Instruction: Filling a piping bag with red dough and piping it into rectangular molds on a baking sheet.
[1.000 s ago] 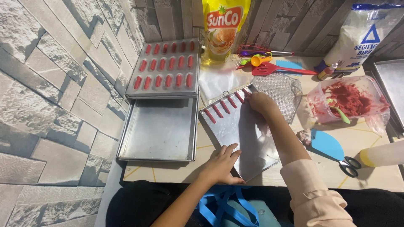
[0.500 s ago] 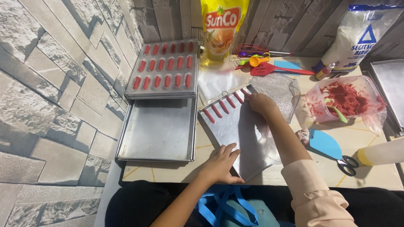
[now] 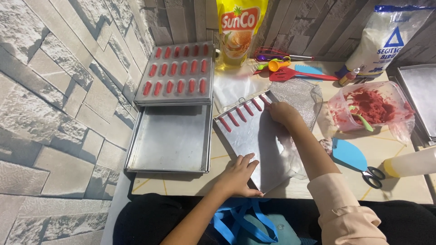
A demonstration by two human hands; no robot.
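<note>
A tilted metal baking tray (image 3: 256, 145) lies in front of me with a row of several red dough strips (image 3: 240, 114) along its far edge. My right hand (image 3: 282, 113) rests at the right end of that row, fingers curled on the last strip. My left hand (image 3: 237, 174) presses flat on the tray's near edge, fingers spread. A clear container of red dough (image 3: 370, 106) with a green spoon stands to the right.
An empty metal tray (image 3: 170, 140) sits at the left, with a tray of red dough pieces (image 3: 177, 75) behind it. A yellow oil pouch (image 3: 238, 27), a white flour bag (image 3: 386, 38), coloured utensils (image 3: 290, 70), a blue scraper (image 3: 347, 154), scissors (image 3: 374, 176) and a wire mesh (image 3: 297, 93) surround the trays.
My right hand has shifted slightly at the end of the row of strips. My left hand stays on the tray's near edge.
</note>
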